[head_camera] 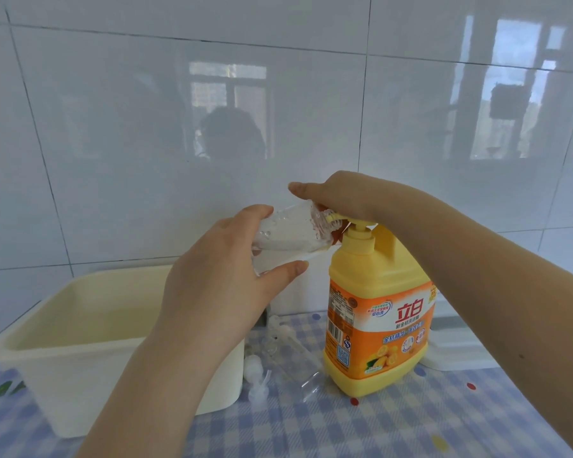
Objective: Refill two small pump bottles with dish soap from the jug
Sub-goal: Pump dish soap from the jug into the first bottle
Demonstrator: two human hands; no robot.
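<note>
Two hands are seen at the centre of the head view. A small clear bottle (286, 231) is gripped on its side by the left hand (225, 279), fingers and thumb curled round its base, its open neck held against the nozzle of the yellow jug (379, 312). The jug's pump head is pressed by the right hand (338, 196), fingers bent over it. The jug stands upright at centre right on a checked cloth (361, 428). Lower centre, a second clear bottle (290, 355) lies beside two pump caps (257, 378), next to a cream tub (90, 338) at lower left
</note>
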